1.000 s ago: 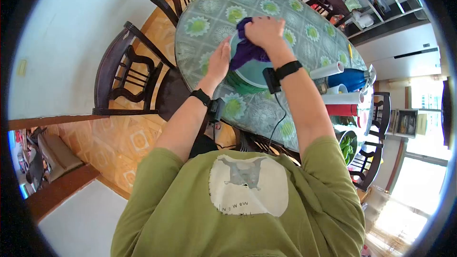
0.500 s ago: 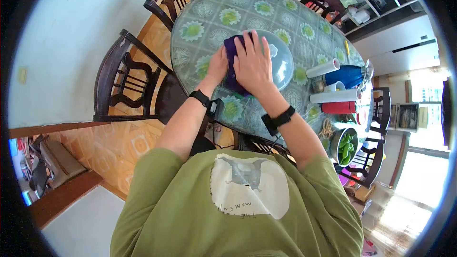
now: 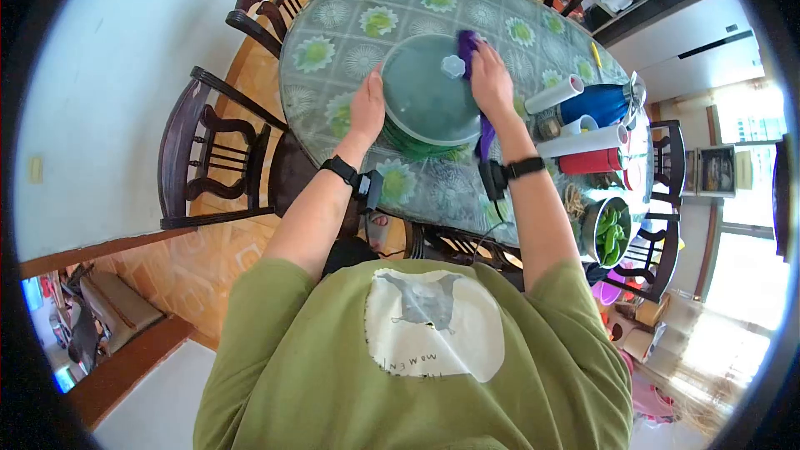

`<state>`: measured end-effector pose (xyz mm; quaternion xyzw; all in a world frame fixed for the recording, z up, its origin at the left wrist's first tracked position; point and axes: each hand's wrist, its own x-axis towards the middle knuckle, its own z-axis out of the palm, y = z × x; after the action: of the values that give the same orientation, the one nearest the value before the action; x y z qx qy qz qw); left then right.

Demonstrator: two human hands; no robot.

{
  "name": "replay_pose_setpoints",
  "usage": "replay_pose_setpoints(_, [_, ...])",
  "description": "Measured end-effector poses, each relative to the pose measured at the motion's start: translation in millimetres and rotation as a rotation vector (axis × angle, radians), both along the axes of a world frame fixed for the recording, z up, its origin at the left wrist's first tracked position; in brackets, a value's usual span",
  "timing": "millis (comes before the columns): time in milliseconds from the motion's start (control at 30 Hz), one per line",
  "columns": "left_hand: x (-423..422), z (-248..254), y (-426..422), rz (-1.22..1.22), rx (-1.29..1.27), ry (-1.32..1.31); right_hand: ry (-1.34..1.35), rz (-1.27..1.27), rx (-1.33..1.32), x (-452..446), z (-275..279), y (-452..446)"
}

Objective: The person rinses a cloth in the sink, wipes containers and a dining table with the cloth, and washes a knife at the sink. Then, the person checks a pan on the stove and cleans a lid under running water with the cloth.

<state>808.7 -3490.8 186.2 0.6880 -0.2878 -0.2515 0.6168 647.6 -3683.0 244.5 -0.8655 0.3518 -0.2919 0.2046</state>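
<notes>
A round domed lid with a pale flower-shaped knob covers a green container on the table. My left hand grips the lid's left edge, its fingers partly hidden along the side. On the opposite side, my right hand is closed on a purple cloth and presses it to the lid's right edge. Part of the cloth hangs below that hand. Both wrists wear black straps with small devices.
The oval table has a patterned green cover. To the right lie white rolls, a blue bottle, a red cylinder and a metal pot with green vegetables. Dark wooden chairs surround the table.
My right hand has moved right with the purple cloth, from the lid's left part to its right edge. The knob has shifted left in view, and more of the lid shows.
</notes>
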Motion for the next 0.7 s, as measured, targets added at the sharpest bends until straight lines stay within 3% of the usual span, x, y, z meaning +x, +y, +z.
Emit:
replay_pose_setpoints(67, [1.6,-6.6,-0.8,0.028,-0.007,-0.073,-0.038,0.067,-0.032,20.0,10.8,-13.0])
replay_pose_setpoints(133, [4.5,-14.3,-0.5,0.063,-0.016,-0.143,-0.161,0.147,0.62,23.0,25.6,-29.1])
replay_pose_setpoints(167, [4.7,-18.0,-1.0,0.068,-0.007,-0.157,-0.355,0.292,0.966,19.4,32.2,-37.6])
replay_pose_setpoints(200, [4.9,-20.3,-2.4,0.074,0.003,-0.168,-0.349,0.3,0.962,18.2,46.6,-29.5])
replay_pose_setpoints(267, [1.9,-17.0,-3.0,0.082,-0.01,-0.13,-0.043,0.406,0.731,11.4,78.4,2.4])
replay_pose_setpoints(300, [-0.1,-15.8,-2.1,0.082,-0.018,-0.095,-0.001,0.676,0.08,15.9,47.5,5.4])
replay_pose_setpoints(333, [-1.7,-18.0,-0.3,0.081,-0.006,-0.087,0.036,0.506,-0.351,13.7,56.0,40.6])
replay_pose_setpoints(433, [0.9,-20.7,-3.2,0.092,-0.01,-0.161,0.054,0.437,-0.303,29.7,41.5,46.3])
replay_pose_setpoints(533, [-0.7,-27.7,-8.0,0.112,-0.021,-0.175,0.098,0.287,-0.484,50.5,30.4,60.0])
replay_pose_setpoints(633, [13.1,-52.6,-7.3,0.082,0.173,-0.161,0.237,0.391,-0.555,50.0,30.2,94.2])
replay_pose_setpoints(700, [14.7,-67.1,-9.6,0.047,0.012,-0.1,0.144,0.404,-0.545,38.0,9.9,117.8])
